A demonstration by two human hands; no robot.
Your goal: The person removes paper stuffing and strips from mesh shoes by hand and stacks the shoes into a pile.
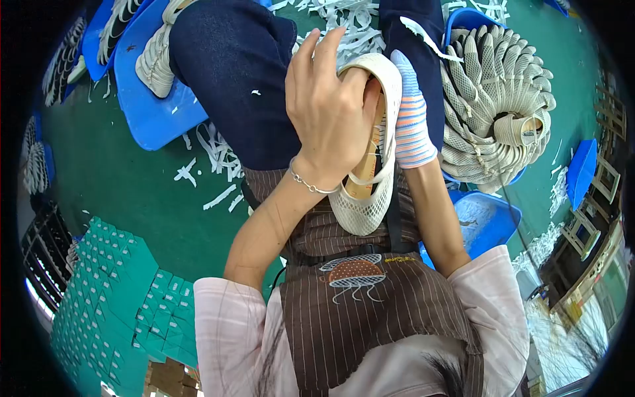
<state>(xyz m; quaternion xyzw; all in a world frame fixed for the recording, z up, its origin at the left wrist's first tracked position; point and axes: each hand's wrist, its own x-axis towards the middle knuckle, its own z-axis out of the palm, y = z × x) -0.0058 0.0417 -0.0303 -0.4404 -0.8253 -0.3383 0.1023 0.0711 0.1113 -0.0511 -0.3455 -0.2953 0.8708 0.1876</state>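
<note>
Shoe [360,215], cream with a mesh forepart and a strap across the opening, is located between the two hands, in front of the torso and above the lap; its rounded mesh end points toward the body, its other end points toward the knees, and the pale insole is visible through the opening.

Left hand [325,109]: back of the hand toward the camera, wrist at the near side of the shoe, forearm rising diagonally inward from the sleeve with the elbow bent outward; two fingers are extended away from the body and spread slightly apart, while the thumb and another finger are bent at the edge of the opening, closed on the shoe's upper; a bracelet [311,186] encircles the wrist.

Right hand [413,116]: enclosed in a striped covering, set lengthwise along the outer side of the shoe, fingertips directed away from the body; the fingers lie together and nearly straight, but the shoe hides the palm side, so how firmly they grip cannot be told; the forearm runs down to the right sleeve.

Surroundings: a coiled bundle of shoes [493,99] sits to the right in a blue container [456,20]; white strips [221,155] lie on the green floor [155,188].
</note>
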